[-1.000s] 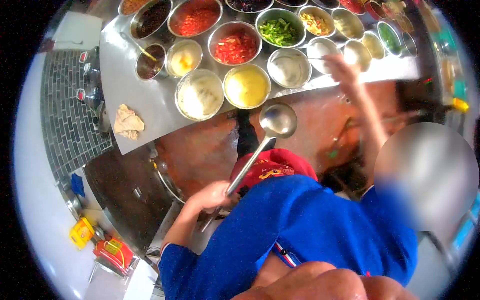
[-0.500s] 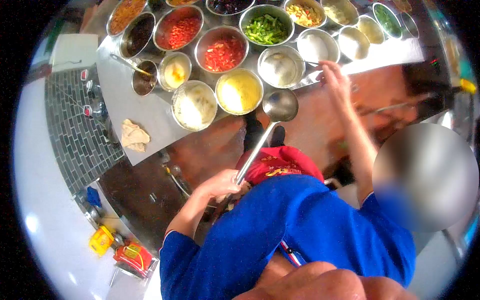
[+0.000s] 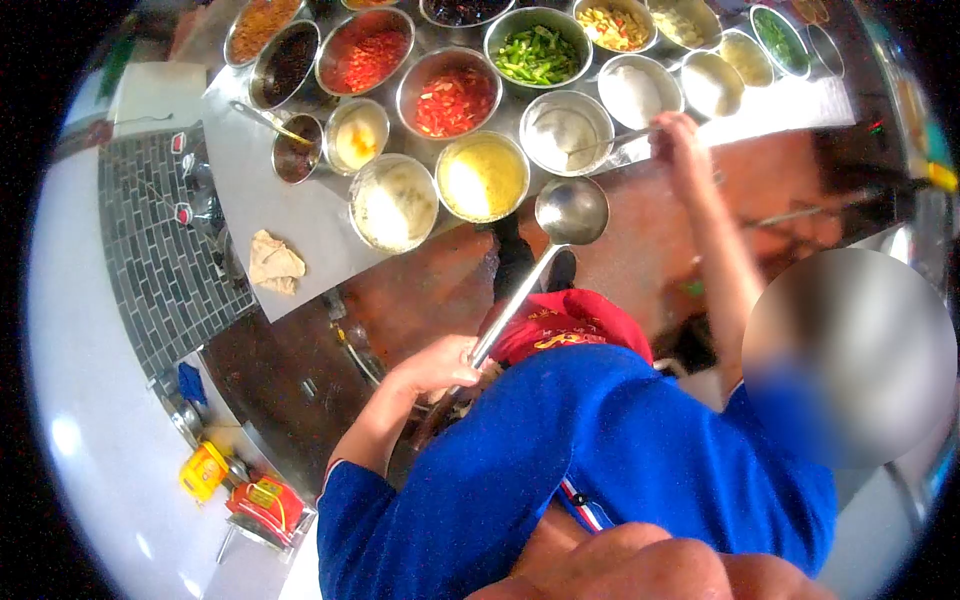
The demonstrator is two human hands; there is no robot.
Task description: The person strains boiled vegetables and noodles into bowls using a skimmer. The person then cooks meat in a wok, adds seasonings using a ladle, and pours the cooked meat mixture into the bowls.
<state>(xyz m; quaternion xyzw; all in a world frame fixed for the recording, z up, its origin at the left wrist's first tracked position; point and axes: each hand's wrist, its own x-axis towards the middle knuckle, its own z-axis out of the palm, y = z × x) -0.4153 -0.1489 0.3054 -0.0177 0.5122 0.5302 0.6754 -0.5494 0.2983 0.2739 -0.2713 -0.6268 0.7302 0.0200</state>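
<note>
My left hand [image 3: 440, 366] is closed around the handle of a long metal ladle [image 3: 572, 212]. The ladle's bowl hangs just beyond the table's near edge, and nothing clearly shows inside it. My right hand [image 3: 682, 146] is closed on the end of a thin spoon [image 3: 622, 139]. That spoon slants left into a metal bowl of whitish contents [image 3: 566, 125], where its tip is hard to make out. Next to it stand a bowl of white powdery stuff [image 3: 640, 92] and a bowl of yellow liquid [image 3: 483, 178].
Several metal bowls crowd the table [image 3: 235, 170], among them chopped red peppers [image 3: 452, 100] and chopped green peppers [image 3: 538, 55]. A small dark bowl [image 3: 296, 160] holds another spoon. A folded cloth [image 3: 275, 262] lies near the left corner. Reddish floor [image 3: 640, 240] shows below the table edge.
My right hand has risen slightly, and its fingers have closed on the spoon, whose lower end now shows in the whitish bowl. The ladle stays in my left hand, a little shifted.
</note>
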